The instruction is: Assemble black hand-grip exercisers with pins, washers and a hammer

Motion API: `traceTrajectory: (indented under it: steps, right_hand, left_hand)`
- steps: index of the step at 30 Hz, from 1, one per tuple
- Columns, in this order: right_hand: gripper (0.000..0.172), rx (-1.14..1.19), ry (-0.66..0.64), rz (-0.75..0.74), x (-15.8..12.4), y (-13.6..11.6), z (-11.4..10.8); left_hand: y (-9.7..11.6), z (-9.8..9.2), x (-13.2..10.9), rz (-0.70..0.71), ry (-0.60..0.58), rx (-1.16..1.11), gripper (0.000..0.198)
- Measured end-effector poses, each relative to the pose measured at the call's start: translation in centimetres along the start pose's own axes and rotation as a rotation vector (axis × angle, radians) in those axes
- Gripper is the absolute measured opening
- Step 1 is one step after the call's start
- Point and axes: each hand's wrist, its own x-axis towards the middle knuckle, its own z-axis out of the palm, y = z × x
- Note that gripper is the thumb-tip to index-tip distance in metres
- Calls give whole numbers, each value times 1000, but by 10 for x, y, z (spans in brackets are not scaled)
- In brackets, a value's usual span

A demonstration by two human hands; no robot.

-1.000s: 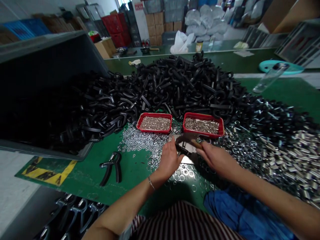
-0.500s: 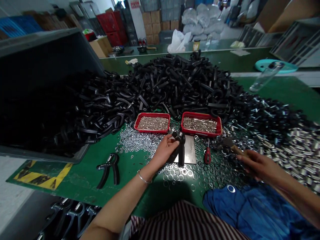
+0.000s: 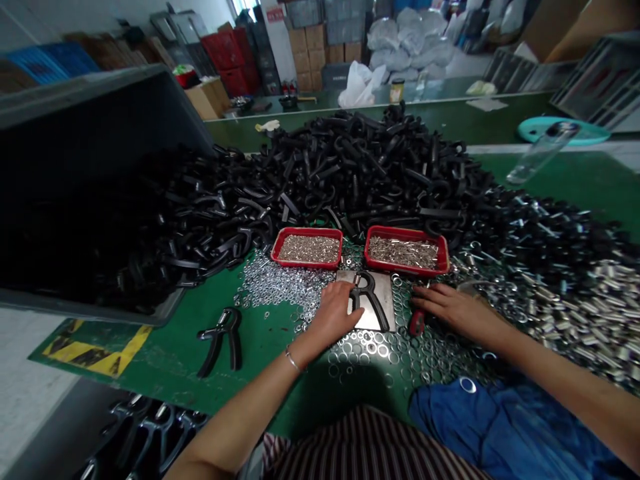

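A black hand grip strengthener (image 3: 376, 303) lies on a metal plate (image 3: 389, 287) in front of me. My left hand (image 3: 334, 312) is closed around its left handle, the thumb lying over the handle's lower part. My right hand (image 3: 447, 308) is open, palm down, its fingers stretched over the shaft of a red-handled screwdriver (image 3: 417, 323); I cannot tell whether they touch it. The hammer (image 3: 470, 288) lies just behind that hand, partly hidden. Another hand grip strengthener (image 3: 223, 340) rests on the green table to the left.
Two red trays of small metal parts (image 3: 307, 249) (image 3: 406, 251) stand beyond the plate. Behind them rises a heap of black handles (image 3: 350, 160), spilling from a grey crate (image 3: 165, 310). Loose washers (image 3: 363, 347), metal sleeves (image 3: 600, 307) and a blue cloth (image 3: 500, 427) lie around.
The hand grip strengthener, held upright before, now lies flat on the plate. My right hand has let go of the hammer and moved left to the screwdriver.
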Motion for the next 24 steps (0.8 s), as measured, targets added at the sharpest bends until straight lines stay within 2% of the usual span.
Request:
traceTrajectory:
  steps: [2,4,6,7,9,11,14,17,24]
  right_hand:
    - [36,107,80,86,1,0,-10]
    - [28,296,241,298,13,-11,-22]
    - [26,614,406,505,37,-29,-31]
    - [26,821,456,557,52,-38,-32]
    - [28,1204,496,563,82,-53,-28]
    - [32,1433,499,561,107,-62,-17]
    - [34,1526,469,614,124,-66,3]
    - [34,1529,432,645,124,-66,17]
    - [29,1560,524,632,118,-65,26]
  left_hand:
    - [-5,-4,0,46,-27,-36,48]
    - [-9,-7,0,85,-43,-65,49]
    - [-10,-7,-1,106,-50,-82,51]
    - [-10,-7,-2,109,-50,-87,51]
    - [-9,-6,-4,93,-46,-92,52]
    - [-8,-4,-6,60,-42,-101,52]
    - [-8,-2,-6,27,-32,-127,54]
    - [-10,0,-4,20,-24,-145,55]
    - [-13,2,-4,1,-22,-150,54]
